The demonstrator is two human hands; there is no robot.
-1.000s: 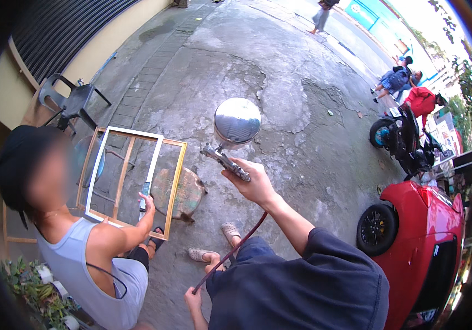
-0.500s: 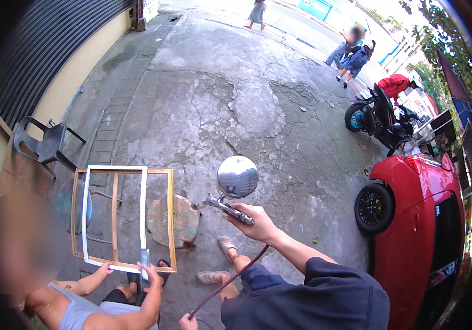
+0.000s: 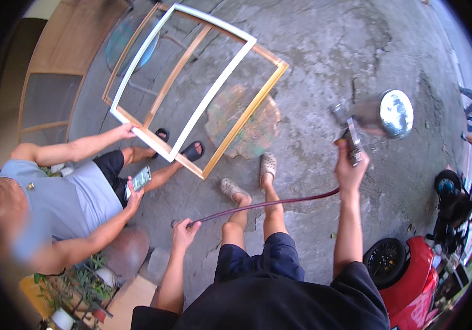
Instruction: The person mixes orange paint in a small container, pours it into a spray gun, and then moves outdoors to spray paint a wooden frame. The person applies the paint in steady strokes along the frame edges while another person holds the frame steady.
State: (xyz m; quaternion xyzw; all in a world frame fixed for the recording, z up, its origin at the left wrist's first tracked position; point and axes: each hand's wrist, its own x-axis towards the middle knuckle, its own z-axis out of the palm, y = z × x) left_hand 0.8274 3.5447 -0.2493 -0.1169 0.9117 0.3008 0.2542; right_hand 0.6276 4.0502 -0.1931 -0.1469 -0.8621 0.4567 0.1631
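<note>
My right hand (image 3: pixel 350 173) is closed around the handle of a metal spray gun (image 3: pixel 355 147), held out to the right above the concrete. Its shiny round cup (image 3: pixel 396 114) sits at the gun's far right side, somewhat blurred. A dark red hose (image 3: pixel 263 204) runs from beneath that hand to my left hand (image 3: pixel 183 234), whose fingers are wrapped round it low at the centre left. Ahead and left, a white frame (image 3: pixel 214 81) overlaps a bare wooden frame (image 3: pixel 247 120). A co-worker's hand (image 3: pixel 126 131) grips the white frame's near corner.
The co-worker's other hand holds a phone (image 3: pixel 141 179). Below the frames are a worn round tabletop (image 3: pixel 241 124) and a blue round one (image 3: pixel 131 49). A wooden panel (image 3: pixel 52 99) leans at left, potted plants (image 3: pixel 82 283) stand lower left. A red car (image 3: pixel 414 286) and motorcycle (image 3: pixel 453 203) are right.
My view has turned, so the frames sit higher and the car lower. The spray gun is further right, and more of my left hand shows. The co-worker's phone hand has come away from the frame.
</note>
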